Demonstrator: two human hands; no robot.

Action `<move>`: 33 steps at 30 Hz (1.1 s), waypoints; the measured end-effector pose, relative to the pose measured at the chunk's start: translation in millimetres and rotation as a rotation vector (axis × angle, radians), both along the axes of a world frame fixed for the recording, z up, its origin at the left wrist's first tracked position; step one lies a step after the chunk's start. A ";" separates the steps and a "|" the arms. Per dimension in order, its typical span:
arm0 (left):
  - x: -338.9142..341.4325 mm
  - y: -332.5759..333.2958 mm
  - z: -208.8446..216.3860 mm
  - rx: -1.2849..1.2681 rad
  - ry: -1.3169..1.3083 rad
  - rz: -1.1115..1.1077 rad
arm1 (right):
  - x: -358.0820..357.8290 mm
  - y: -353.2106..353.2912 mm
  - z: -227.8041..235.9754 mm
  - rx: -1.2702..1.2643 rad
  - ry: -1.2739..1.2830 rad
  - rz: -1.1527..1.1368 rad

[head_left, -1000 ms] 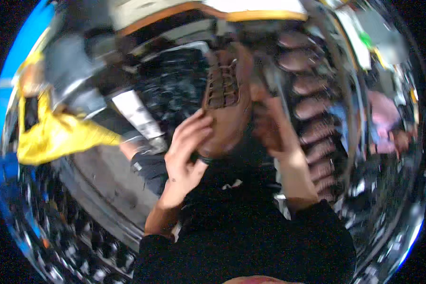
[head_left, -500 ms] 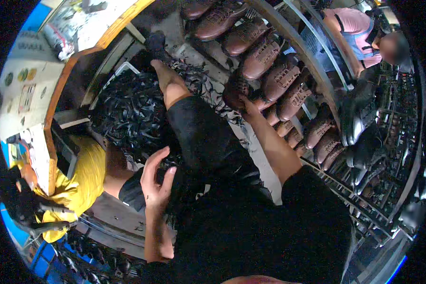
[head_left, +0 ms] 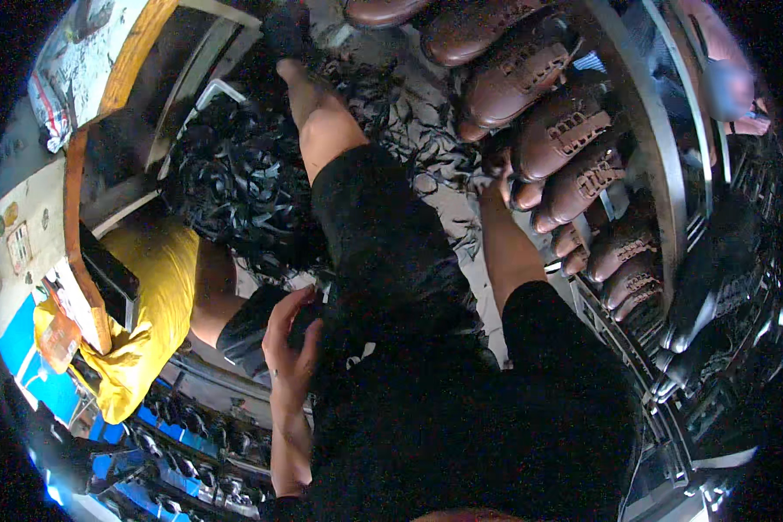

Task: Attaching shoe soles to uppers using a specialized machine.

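Note:
My left hand hovers beside my dark shorts with its fingers curved and apart, holding nothing. My right arm reaches to the shoe rack, where my right hand is closed on a brown shoe, low at the row's near side. That shoe is mostly in shadow, and the fingers show only in part. Beside it stand several brown lace-up shoes in slanting rows, toes toward me.
Black strips of scrap heap up left of my leg and litter the floor. A person in yellow sits at a wood-edged bench on the left. Black shoes and a metal rack post stand right; another person is beyond.
My right hand has moved right with the brown shoe, up against the shoes on the rack. My left hand stays near my lap, fingers still apart. The view has shifted.

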State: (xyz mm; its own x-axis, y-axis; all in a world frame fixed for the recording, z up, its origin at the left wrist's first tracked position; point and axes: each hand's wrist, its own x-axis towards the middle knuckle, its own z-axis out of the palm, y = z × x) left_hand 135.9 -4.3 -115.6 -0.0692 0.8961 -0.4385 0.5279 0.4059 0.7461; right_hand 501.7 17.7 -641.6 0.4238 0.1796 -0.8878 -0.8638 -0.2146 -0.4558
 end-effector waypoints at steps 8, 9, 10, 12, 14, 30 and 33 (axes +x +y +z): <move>26.4 34.0 -5.0 0.110 -0.061 -0.307 | 89.7 -75.9 63.5 0.452 0.178 -0.005; 24.3 32.2 2.3 0.113 -0.032 -0.277 | 38.6 -78.4 113.7 0.373 0.044 0.232; 33.0 38.7 5.9 0.157 -0.039 -0.332 | 40.6 -100.2 137.5 0.220 0.025 0.185; 32.4 37.3 1.8 0.213 -0.042 -0.379 | 50.2 -144.8 203.9 0.311 0.279 0.235; 24.1 26.1 -9.1 0.221 -0.277 -0.348 | 15.0 -113.9 329.9 -0.058 0.092 0.403; -14.0 21.2 -4.6 -0.517 -1.244 0.375 | -95.6 -45.4 621.1 1.089 -1.423 1.470; -16.2 2.7 3.3 -0.440 -1.080 0.403 | -101.0 -49.2 615.6 1.278 -1.727 1.174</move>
State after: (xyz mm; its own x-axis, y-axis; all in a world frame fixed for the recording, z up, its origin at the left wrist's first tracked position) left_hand 119.7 -1.7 -112.3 0.2790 0.6561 -0.7012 -0.4957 0.7238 0.4800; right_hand 400.7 -31.5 -26.0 -0.2862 0.7015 0.6527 0.4572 0.6986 -0.5504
